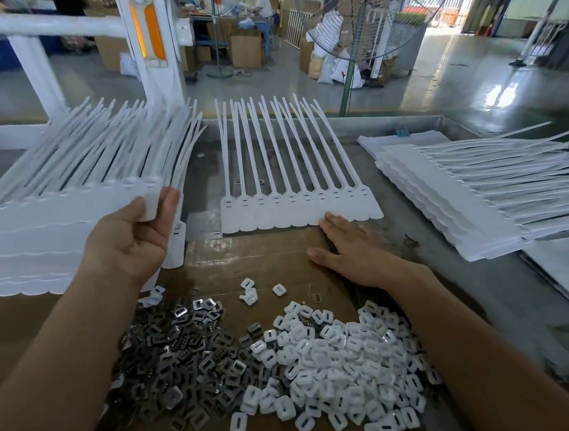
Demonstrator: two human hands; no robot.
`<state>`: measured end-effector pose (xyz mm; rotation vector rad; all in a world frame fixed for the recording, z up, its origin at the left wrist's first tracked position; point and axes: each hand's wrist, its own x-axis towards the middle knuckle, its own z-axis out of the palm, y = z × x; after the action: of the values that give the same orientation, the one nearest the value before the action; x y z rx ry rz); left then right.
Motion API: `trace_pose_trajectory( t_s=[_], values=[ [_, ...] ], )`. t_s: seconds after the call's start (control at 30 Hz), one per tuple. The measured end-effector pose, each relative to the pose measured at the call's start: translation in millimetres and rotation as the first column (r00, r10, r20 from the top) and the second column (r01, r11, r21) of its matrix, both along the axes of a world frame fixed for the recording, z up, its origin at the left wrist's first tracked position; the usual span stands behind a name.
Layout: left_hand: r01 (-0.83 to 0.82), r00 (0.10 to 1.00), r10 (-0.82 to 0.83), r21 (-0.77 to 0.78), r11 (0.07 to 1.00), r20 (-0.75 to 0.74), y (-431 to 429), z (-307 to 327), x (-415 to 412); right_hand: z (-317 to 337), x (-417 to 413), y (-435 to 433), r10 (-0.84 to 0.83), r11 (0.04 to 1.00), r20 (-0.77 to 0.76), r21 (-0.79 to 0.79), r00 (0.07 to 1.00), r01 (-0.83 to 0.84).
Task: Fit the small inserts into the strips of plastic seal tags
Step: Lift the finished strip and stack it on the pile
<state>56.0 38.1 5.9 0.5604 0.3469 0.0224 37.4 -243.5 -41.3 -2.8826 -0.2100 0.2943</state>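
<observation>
A single strip of white seal tags (296, 211) lies flat at the middle of the table, tails pointing away. My right hand (349, 251) rests on its near edge with straight fingers. My left hand (136, 235) grips the corner of a thick stack of white tag strips (57, 211) lifted at the left. In front of me lie a heap of dark metal inserts (181, 353) and a heap of white plastic inserts (347, 362), both on brown cardboard (262, 260).
Another pile of tag strips (460, 196) lies at the right on the metal table (405, 126). A standing fan (357, 25) and a white frame (153, 49) rise behind the table. A person works at a far bench among cardboard boxes.
</observation>
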Motion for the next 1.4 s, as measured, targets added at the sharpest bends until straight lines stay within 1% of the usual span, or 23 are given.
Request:
trace_pose_trajectory(
  t_s=[0.17, 0.27, 0.33, 0.43, 0.47, 0.5, 0.53, 0.57, 0.6, 0.63, 0.7, 0.8, 0.9, 0.97, 1.0, 1.03, 1.13, 1.17, 1.2, 1.27, 1.33, 1.37, 1.4],
  values=[
    [0.014, 0.986, -0.033, 0.116, 0.993, 0.165, -4, -1, -3, 0, 1, 1, 0.0, 1.0, 0.004, 0.004, 1.0, 0.0],
    [0.01, 0.965, -0.088, 0.305, 0.952, 0.245, -9, -2, -6, 0, 1, 0, 0.0, 1.0, 0.008, 0.004, 1.0, 0.0],
    [0.003, 0.956, -0.119, 0.396, 0.918, 0.269, -14, -3, -10, 1, 0, 0, 0.004, 1.0, 0.012, 0.013, 1.0, -0.004],
    [0.009, 0.962, -0.121, 0.415, 0.91, 0.244, -24, -5, -17, 6, -2, -1, -0.002, 0.998, 0.028, 0.059, 1.0, 0.0],
    [0.017, 0.963, -0.123, 0.402, 0.915, 0.24, -28, -4, -20, 9, -3, -1, -0.001, 0.997, 0.058, 0.077, 0.998, -0.003],
    [0.026, 0.961, -0.13, 0.39, 0.92, 0.243, -32, -3, -22, 13, -3, 0, 0.0, 0.995, 0.12, 0.094, 0.993, -0.011],
    [0.036, 0.957, -0.142, 0.381, 0.924, 0.253, -34, -1, -25, 17, -4, 1, -0.006, 0.992, 0.214, 0.125, 0.977, -0.021],
    [0.042, 0.952, -0.153, 0.38, 0.924, 0.265, -37, 1, -28, 22, -5, 4, -0.029, 0.983, 0.312, 0.182, 0.95, -0.03],
    [0.044, 0.946, -0.161, 0.383, 0.923, 0.281, -40, 2, -30, 27, -7, 9, -0.077, 0.961, 0.374, 0.276, 0.924, -0.031],
    [0.037, 0.941, -0.164, 0.392, 0.919, 0.296, -43, 3, -33, 32, -10, 15, -0.128, 0.92, 0.388, 0.39, 0.913, -0.036],
    [0.007, 0.934, -0.156, 0.418, 0.908, 0.321, -49, 2, -38, 41, -17, 24, -0.173, 0.817, 0.331, 0.575, 0.927, -0.053],
    [-0.02, 0.926, -0.171, 0.497, 0.867, 0.336, -58, -1, -46, 47, -28, 37, -0.148, 0.688, 0.22, 0.723, 0.964, -0.059],
    [-0.024, 0.916, -0.227, 0.61, 0.792, 0.331, -71, -4, -53, 55, -38, 49, -0.056, 0.585, 0.135, 0.808, 0.989, -0.077],
    [-0.049, 0.918, -0.252, 0.717, 0.695, 0.307, -77, -5, -58, 57, -42, 57, 0.001, 0.522, 0.099, 0.849, 0.995, -0.085],
    [-0.059, 0.917, -0.267, 0.764, 0.643, 0.295, -78, -7, -59, 57, -43, 60, -0.002, 0.471, 0.082, 0.879, 0.997, -0.071],
    [-0.063, 0.915, -0.281, 0.79, 0.609, 0.29, -79, -9, -59, 57, -43, 63, -0.022, 0.411, 0.059, 0.911, 0.998, -0.045],
    [-0.058, 0.908, -0.324, 0.846, 0.531, 0.266, -78, -11, -61, 57, -41, 65, -0.101, 0.227, -0.025, 0.973, 0.995, 0.047],
    [-0.047, 0.904, -0.341, 0.85, 0.525, 0.26, -79, -11, -61, 56, -41, 65, -0.111, 0.19, -0.048, 0.979, 0.993, 0.069],
    [-0.033, 0.896, -0.358, 0.844, 0.535, 0.262, -79, -11, -62, 55, -41, 64, -0.118, 0.173, -0.06, 0.982, 0.991, 0.08],
    [-0.02, 0.877, -0.4, 0.851, 0.525, 0.267, -78, -12, -62, 53, -40, 65, -0.142, 0.201, -0.038, 0.977, 0.989, 0.066],
    [-0.008, 0.857, -0.451, 0.88, 0.474, 0.25, -77, -13, -63, 52, -39, 66, -0.173, 0.277, 0.023, 0.961, 0.985, 0.026],
    [0.011, 0.857, -0.457, 0.878, 0.478, 0.238, -75, -12, -63, 52, -38, 65, -0.189, 0.308, 0.054, 0.951, 0.98, 0.007],
    [0.039, 0.873, -0.437, 0.861, 0.508, 0.219, -71, -11, -61, 53, -36, 63, -0.209, 0.331, 0.079, 0.944, 0.975, -0.005]
  ],
)
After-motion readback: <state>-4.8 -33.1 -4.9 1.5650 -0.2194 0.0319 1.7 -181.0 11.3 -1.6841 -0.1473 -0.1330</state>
